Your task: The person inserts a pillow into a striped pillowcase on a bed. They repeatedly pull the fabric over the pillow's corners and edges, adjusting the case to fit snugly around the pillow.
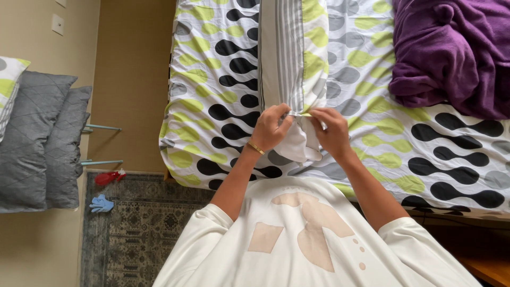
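Both hands pinch pillowcase (291, 58) opening w/ white pillow (297, 146) poking out: left hand (272, 129), right hand (332, 130) grip pressed on edge, bed (212, 95) supporting it.

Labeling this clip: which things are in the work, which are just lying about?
In hand:
left hand
right hand
pillow
patterned pillowcase

Lying about:
purple blanket
grey cushions
blue glove
red item
rug
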